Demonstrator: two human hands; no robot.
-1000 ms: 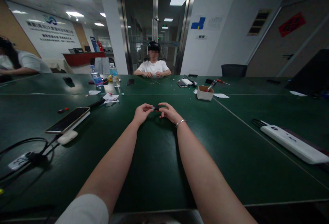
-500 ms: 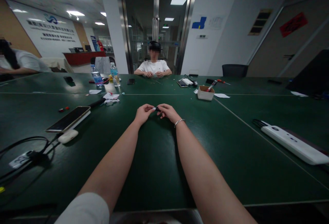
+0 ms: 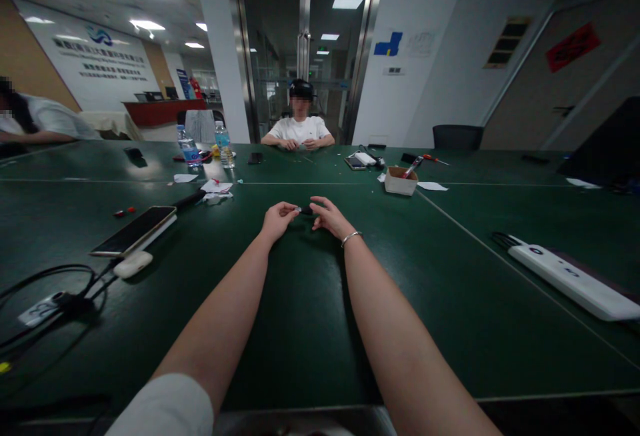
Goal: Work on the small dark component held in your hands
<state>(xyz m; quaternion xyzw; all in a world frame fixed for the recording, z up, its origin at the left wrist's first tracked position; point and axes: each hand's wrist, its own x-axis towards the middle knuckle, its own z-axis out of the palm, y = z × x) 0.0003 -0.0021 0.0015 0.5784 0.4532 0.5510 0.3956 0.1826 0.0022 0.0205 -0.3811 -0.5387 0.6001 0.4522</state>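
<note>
Between my hands is a small black piece with a silvery end point(image 3: 306, 211), too small to name more exactly. My left hand point(image 3: 279, 221) pinches its silvery end between thumb and fingertips. On the other side, my right hand point(image 3: 330, 217) has its fingers apart around the black end; whether a fingertip touches it I cannot tell. A silver bangle point(image 3: 351, 239) circles my right wrist. Both hands are over the middle of the dark green table point(image 3: 305, 303).
At left lie a phone point(image 3: 134, 231), a white rounded case point(image 3: 133, 265) and black cables point(image 3: 75, 299). Two water bottles point(image 3: 225, 146) stand farther back. A small box point(image 3: 401, 183) and a white power strip point(image 3: 575, 276) are at right. Across the table sits a person point(image 3: 299, 131).
My right hand's fingers have opened and lifted off the black end, which now shows more. My left hand keeps its pinch in the same place.
</note>
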